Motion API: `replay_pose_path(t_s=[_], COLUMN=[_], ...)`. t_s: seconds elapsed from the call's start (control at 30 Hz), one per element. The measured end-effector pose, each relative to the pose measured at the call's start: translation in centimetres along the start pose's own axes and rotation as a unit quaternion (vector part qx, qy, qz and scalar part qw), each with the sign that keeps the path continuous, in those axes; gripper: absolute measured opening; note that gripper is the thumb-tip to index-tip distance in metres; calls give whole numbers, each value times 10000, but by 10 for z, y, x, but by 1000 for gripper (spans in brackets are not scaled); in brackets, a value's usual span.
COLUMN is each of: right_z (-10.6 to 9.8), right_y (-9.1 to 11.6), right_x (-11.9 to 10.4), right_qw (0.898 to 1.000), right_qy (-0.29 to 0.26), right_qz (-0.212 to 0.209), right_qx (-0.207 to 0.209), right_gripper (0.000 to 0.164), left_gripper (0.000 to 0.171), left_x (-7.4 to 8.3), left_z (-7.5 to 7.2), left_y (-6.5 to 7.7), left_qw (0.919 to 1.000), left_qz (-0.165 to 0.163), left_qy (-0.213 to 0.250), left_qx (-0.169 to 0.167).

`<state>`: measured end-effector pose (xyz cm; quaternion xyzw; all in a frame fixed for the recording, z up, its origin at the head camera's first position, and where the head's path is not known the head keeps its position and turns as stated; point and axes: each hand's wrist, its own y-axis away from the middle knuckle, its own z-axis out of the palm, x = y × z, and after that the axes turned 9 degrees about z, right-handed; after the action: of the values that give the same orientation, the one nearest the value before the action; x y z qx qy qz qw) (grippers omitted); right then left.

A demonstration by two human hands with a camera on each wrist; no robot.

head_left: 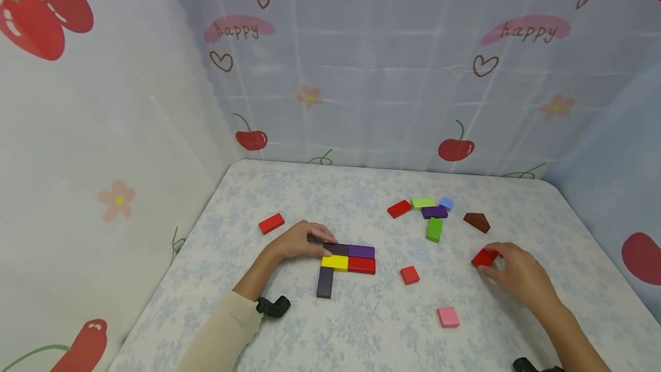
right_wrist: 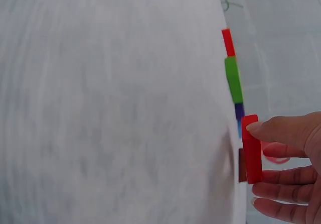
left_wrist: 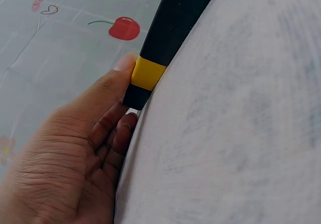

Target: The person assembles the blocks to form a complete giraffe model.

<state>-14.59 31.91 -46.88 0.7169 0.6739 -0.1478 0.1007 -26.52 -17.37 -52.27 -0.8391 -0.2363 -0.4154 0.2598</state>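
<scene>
On the table, several flat blocks lie edge to edge: a black block (head_left: 337, 249) beside a purple block (head_left: 361, 251), a yellow block (head_left: 335, 263) beside a red one (head_left: 361, 265), and another black block (head_left: 325, 282) pointing toward me below the yellow. My left hand (head_left: 304, 240) is at the upper black block's left end, index finger behind it and thumb at the yellow block's corner. In the left wrist view the thumb meets the yellow block (left_wrist: 148, 74). Off to the right, my right hand (head_left: 521, 274) pinches a red block (right_wrist: 252, 153) between thumb and fingers.
Loose blocks lie around: a red rectangle (head_left: 271, 223) at left, a small red block (head_left: 410, 275), a pink block (head_left: 447, 317) and a brown four-sided piece (head_left: 477, 221). Toward the back sits a group with red, light green, purple (head_left: 435, 212), blue and green (head_left: 434, 229) blocks. Printed curtains border the table.
</scene>
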Motion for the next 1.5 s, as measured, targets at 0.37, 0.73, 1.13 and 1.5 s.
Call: replay_pose_path(t_s=[0.37, 0.73, 1.13, 1.5], right_z=[-5, 6, 35, 53], right_y=[17, 39, 58, 64], right_x=[-49, -108, -155, -173], right_qw=[9988, 9940, 9876, 9641], right_qy=[-163, -247, -50, 185], right_qz=[-439, -1061, -1392, -2263], right_qx=[139, 38, -727, -1380], right_gripper=[54, 50, 49, 46], left_gripper=[30, 29, 28, 28], left_x=[0, -1, -4, -2], left_z=[1, 0, 0, 0], left_y=[0, -1, -1, -1], left_qw=[9999, 9999, 9999, 9999], left_qz=[-95, -64, 16, 62], left_qy=[73, 118, 127, 109], left_qx=[3, 24, 16, 7])
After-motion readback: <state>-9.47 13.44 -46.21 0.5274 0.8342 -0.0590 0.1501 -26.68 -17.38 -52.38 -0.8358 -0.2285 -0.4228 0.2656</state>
